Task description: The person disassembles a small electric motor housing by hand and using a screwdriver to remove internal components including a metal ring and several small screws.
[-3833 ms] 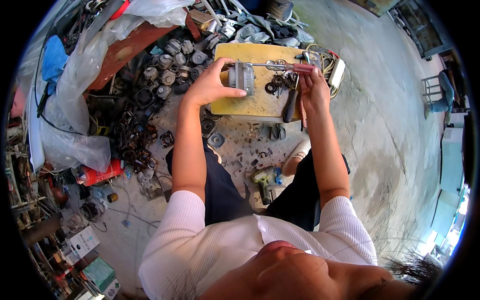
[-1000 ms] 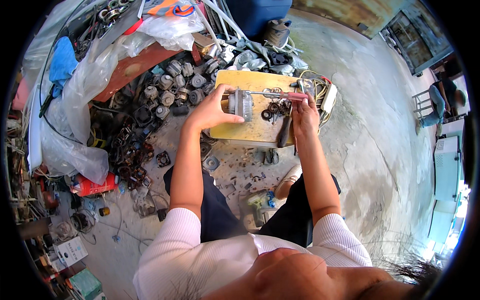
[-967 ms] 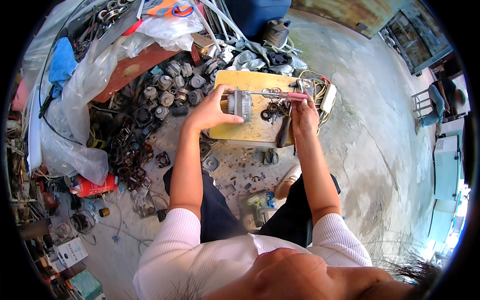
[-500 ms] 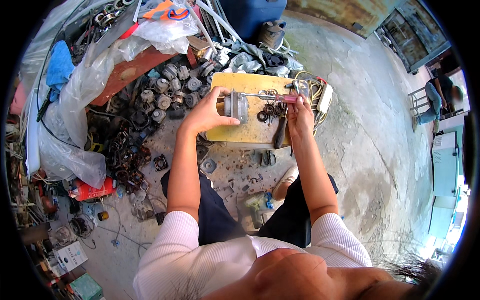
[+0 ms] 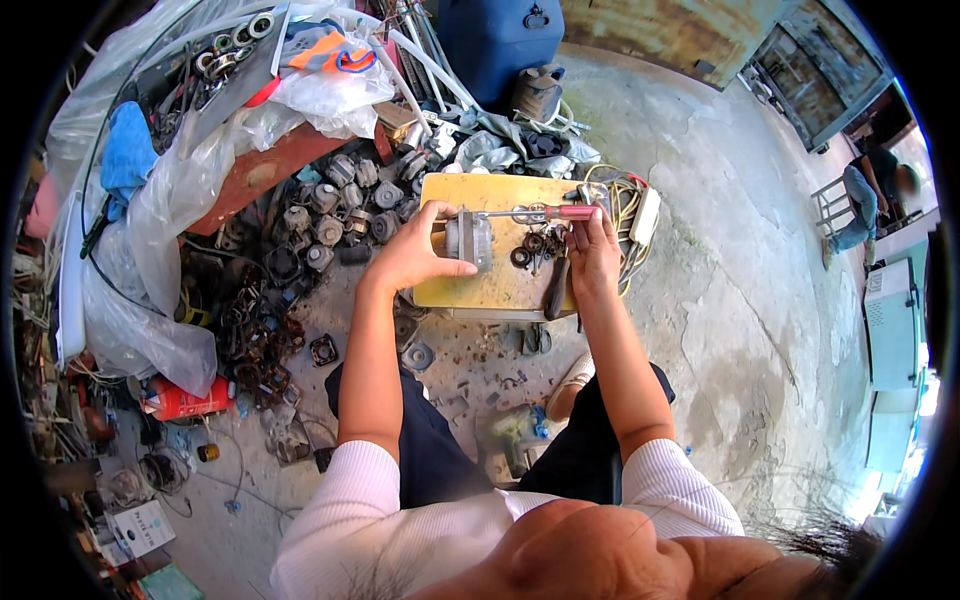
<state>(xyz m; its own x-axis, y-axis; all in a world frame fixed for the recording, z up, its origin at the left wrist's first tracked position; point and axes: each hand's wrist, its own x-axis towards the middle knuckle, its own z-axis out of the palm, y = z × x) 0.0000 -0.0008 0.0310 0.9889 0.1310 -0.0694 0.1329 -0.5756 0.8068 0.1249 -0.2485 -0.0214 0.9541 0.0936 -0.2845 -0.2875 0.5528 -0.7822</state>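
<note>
A heap of motor parts [image 5: 327, 205] lies to our left. Our left hand [image 5: 418, 250], thumb and fingers spread wide, clasps a grey block [image 5: 474, 243] at the left side of the yellow worktop [image 5: 440, 293]. From its upper end a screwdriver [image 5: 571, 212] runs rightward, above some dark rings [image 5: 538, 243] and a black handle [image 5: 556, 292]. Our right hand [image 5: 595, 248] pinches the red grip's end, fingers nearly closed, near a white power strip [image 5: 645, 215].

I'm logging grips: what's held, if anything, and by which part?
The left hand holds a grey part by its near and far sides; the right hand holds a screwdriver by the end of its red handle.
</note>
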